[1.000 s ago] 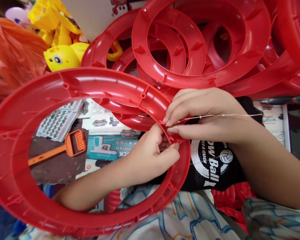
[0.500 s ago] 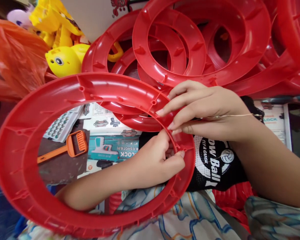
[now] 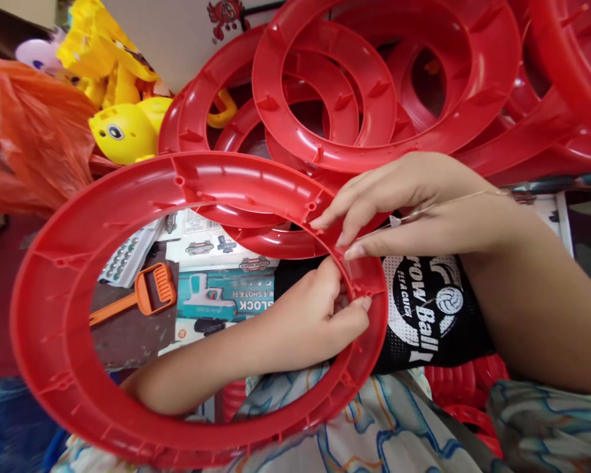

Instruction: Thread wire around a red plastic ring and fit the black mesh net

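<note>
A large red plastic ring (image 3: 86, 355), its ribbed hollow side facing me, is tilted over my lap. My left hand (image 3: 337, 299) reaches up through its opening and grips the right side of the band, thumb on the ribbed face and fingers curled around the inner edge. From the right, my right hand (image 3: 394, 207) bends down, with thumb and fingertips close together at the inner rim just above the left hand. A thin cord (image 3: 448, 200) with a shiny bit runs along the right hand. Anything small between those fingertips is hidden.
Several more red rings (image 3: 384, 151) are piled behind. Yellow toys (image 3: 128, 131) and an orange plastic bag (image 3: 29, 138) are at the left. Through the ring show an orange rake-like toy (image 3: 155, 289), a teal toy-gun box (image 3: 251, 295) and a tray of balls (image 3: 132, 253). Black printed fabric (image 3: 438, 315) lies rightward.
The ring has shifted slightly right in view with my left hand still on it. My right wrist has risen, and its thumb and fingers have spread a little at the rim.
</note>
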Tool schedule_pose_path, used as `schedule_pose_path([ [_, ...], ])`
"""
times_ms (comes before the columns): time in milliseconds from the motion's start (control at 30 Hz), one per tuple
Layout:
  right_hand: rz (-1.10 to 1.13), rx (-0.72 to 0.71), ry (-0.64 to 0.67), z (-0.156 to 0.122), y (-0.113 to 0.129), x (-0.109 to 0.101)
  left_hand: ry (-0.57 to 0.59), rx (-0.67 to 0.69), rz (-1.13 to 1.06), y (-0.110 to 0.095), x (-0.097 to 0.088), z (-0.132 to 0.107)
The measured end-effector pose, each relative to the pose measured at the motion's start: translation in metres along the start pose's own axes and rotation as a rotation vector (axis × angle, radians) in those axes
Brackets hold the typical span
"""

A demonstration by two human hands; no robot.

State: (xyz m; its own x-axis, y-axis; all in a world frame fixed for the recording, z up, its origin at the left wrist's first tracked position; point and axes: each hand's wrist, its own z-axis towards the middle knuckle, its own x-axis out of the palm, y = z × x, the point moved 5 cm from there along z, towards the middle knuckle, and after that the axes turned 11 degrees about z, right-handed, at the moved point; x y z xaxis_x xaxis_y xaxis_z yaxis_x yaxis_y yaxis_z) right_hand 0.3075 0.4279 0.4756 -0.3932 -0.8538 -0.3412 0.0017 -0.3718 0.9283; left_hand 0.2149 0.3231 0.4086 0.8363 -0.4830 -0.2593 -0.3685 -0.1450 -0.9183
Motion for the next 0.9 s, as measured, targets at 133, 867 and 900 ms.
schedule_pose_path([
  [133,-0.078,-0.023,0.07,0.008,0.004,-0.002,0.049,0.014,-0.013,-0.004,0.0,0.001],
  [867,-0.093,0.05,0.1,0.021,0.014,-0.003,-0.295,0.06,-0.559,-0.014,-0.01,0.008],
  [900,-0.086,0.048,0.109,0.022,0.013,-0.002,-0.308,0.068,-0.507,-0.014,-0.01,0.008],
])
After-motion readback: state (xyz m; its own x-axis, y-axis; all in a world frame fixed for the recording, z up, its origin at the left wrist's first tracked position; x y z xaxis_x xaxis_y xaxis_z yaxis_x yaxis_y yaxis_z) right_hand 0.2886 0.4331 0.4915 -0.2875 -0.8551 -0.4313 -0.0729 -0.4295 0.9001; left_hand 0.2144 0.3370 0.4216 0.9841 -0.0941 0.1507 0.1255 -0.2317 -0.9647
